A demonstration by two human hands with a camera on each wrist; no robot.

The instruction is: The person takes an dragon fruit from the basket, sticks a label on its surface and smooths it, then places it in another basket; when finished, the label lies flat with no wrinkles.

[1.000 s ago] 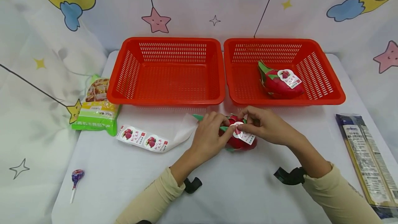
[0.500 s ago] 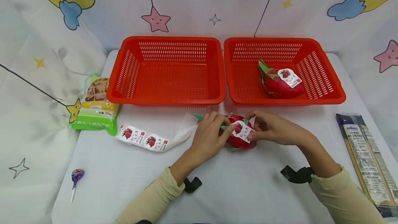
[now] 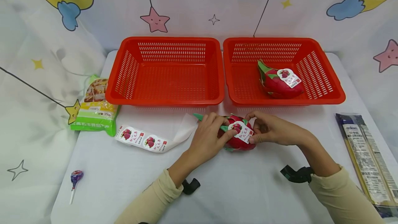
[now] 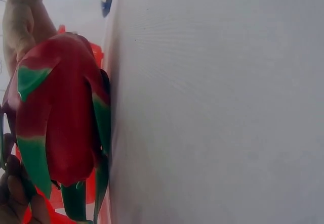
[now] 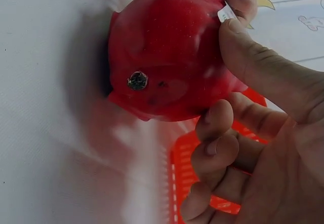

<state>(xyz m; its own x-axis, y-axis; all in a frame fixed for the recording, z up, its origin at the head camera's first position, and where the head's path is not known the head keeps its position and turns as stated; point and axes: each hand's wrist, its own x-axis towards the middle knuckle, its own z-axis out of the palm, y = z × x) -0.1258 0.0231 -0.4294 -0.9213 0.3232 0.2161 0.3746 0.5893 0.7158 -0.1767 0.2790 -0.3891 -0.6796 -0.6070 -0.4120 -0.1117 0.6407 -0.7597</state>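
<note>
A red dragon fruit (image 3: 235, 144) with green leafy tips lies on the white table, a white label sticker (image 3: 245, 134) on its upper side. My left hand (image 3: 206, 136) grips its leafy end, the thumb over the sticker's left edge. From the right, my right hand (image 3: 276, 129) holds the other end, its thumb on the sticker's lower right corner. Close up in the right wrist view, the fruit's round end (image 5: 162, 47) shows the thumb at the sticker's edge and curled fingers beside the skin. In the left wrist view the fruit's leafy side (image 4: 71, 113) hides most of the right hand.
Two red baskets (image 3: 168, 101) stand behind; the right basket (image 3: 326, 78) holds another labelled dragon fruit (image 3: 284, 87). A sticker strip (image 3: 141, 139) lies left of my left hand. Further out are a green food bag (image 3: 96, 113), a lollipop (image 3: 76, 179) and a long packet (image 3: 367, 158).
My right hand has shifted right, from the sticker's upper part to its lower right corner. The sticker now shows more fully. My left thumb has moved onto its left edge.
</note>
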